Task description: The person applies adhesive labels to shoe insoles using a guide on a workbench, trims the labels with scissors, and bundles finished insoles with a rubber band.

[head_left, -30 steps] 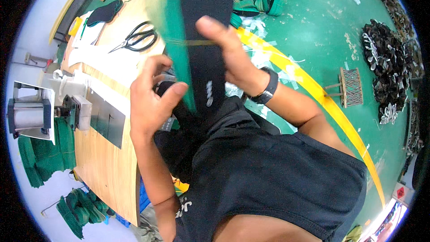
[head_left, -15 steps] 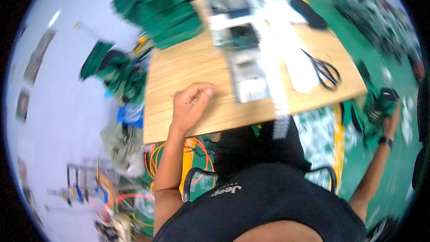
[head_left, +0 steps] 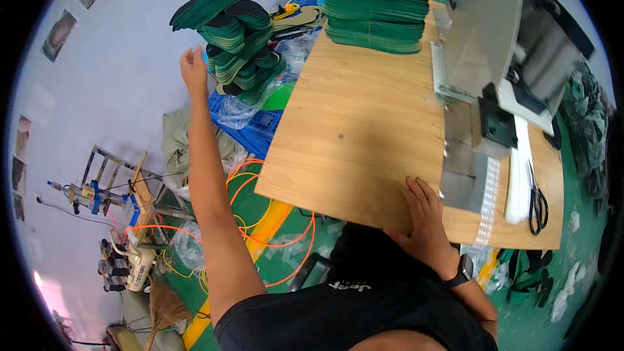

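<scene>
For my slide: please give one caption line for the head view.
Left hand reaches toward stacked green insoles; right hand rests on wooden table.

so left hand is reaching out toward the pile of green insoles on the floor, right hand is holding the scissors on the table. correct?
Not quite. In the head view the right hand rests flat on the wooden table edge; the scissors lie untouched farther right. The left hand does reach toward the pile of green insoles.

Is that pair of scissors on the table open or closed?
Closed, it seems. The scissors lie flat near the wooden table's right edge, handles side by side and blades together, beside a white strip.
</scene>
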Demonstrator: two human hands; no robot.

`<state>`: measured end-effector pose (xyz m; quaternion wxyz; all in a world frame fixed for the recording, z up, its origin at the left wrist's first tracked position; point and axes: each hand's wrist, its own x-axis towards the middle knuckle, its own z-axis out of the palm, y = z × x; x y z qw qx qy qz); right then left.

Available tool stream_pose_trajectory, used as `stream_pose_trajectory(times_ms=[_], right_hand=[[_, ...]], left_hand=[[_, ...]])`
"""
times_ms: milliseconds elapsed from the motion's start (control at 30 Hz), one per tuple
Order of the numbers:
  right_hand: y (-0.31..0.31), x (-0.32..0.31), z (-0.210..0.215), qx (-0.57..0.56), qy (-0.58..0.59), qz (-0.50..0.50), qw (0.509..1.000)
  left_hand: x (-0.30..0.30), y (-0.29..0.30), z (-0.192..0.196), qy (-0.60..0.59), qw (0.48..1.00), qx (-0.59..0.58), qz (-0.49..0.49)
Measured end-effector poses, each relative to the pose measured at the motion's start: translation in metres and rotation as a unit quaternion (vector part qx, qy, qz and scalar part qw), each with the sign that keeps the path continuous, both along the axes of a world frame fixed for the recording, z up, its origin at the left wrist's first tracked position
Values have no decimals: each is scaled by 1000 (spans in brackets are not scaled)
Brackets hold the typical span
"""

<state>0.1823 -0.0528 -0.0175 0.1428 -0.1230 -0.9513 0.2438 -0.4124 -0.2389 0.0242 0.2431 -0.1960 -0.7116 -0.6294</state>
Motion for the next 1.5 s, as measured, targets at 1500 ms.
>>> stream_pose_trajectory(times_ms=[1500], right_hand=[[38, -120, -26, -265, 299, -111, 910]], left_hand=[[287, 96, -14, 18, 802, -390, -452]])
